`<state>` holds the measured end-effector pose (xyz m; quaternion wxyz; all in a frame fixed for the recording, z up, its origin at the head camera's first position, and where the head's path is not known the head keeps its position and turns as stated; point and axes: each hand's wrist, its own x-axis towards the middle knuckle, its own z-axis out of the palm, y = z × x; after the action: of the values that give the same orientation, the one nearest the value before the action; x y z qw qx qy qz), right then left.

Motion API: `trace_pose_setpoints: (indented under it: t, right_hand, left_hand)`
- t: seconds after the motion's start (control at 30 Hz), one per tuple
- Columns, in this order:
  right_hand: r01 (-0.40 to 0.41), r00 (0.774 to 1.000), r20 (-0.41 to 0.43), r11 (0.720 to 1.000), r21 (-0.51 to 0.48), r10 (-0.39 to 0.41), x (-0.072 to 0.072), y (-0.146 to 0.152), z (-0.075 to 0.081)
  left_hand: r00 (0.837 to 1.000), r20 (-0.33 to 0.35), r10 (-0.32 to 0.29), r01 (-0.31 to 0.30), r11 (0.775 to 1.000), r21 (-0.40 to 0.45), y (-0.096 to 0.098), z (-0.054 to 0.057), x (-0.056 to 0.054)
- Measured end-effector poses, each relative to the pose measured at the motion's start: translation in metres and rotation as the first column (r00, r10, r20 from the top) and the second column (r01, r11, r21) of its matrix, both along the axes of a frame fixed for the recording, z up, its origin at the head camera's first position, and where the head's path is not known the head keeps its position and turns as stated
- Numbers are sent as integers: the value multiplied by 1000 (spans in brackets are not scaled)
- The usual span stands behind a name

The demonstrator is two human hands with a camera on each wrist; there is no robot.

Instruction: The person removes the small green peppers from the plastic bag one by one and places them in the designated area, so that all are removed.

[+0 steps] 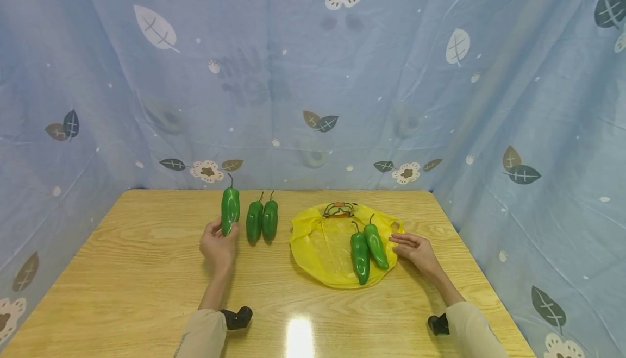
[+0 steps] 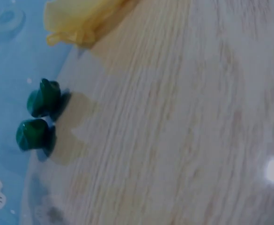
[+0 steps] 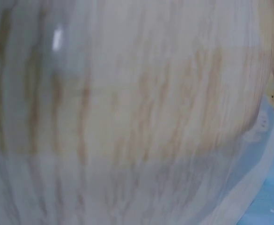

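Observation:
In the head view my left hand (image 1: 220, 248) holds a long green pepper (image 1: 230, 208) near its lower end, stem pointing up. Just right of it, two more green peppers lie side by side, the left one (image 1: 254, 221) and the right one (image 1: 270, 220); their blunt ends show in the left wrist view. A yellow plastic bag (image 1: 318, 257) is spread flat on the right. On it rest two peppers, one dark green (image 1: 360, 257) and one lighter (image 1: 376, 246). My right hand (image 1: 415, 250) has its fingers extended at the bag's right edge, close to a handle loop.
The wooden table (image 1: 146, 271) ends at a blue curtain (image 1: 274, 75) printed with leaves and flowers, which hangs behind it and along both sides. Black wrist cameras are strapped at both sleeves. A bright reflection lies on the table's near part.

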<state>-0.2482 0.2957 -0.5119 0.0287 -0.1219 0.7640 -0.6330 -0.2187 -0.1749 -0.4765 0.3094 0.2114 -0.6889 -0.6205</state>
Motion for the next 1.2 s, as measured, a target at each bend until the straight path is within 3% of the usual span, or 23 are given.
trace_pose_setpoints:
  t: [0.1, 0.43, 0.67, 0.97, 1.2]
  right_hand:
    - [8, 1000, 2, 1000, 12, -8, 1, 0, -1]
    - [14, 1000, 8, 999, 39, -15, -2, -3, 3]
    - [17, 1000, 0, 999, 47, -17, -1, -3, 4]
    - [7, 1000, -5, 999, 42, -7, 0, -3, 3]
    - [-3, 1000, -4, 1000, 30, 3, 1, -3, 4]
  left_hand:
    - [1000, 22, 14, -14, 1000, -27, -2, -5, 0]
    - [996, 92, 12, -12, 1000, -4, -6, -15, -6]
    - [997, 81, -8, 9, 1000, -10, -5, -18, -9]
    - [995, 99, 17, -12, 999, -53, -8, -24, -10]
    - [989, 135, 56, -38, 990, -135, -9, -30, -12]
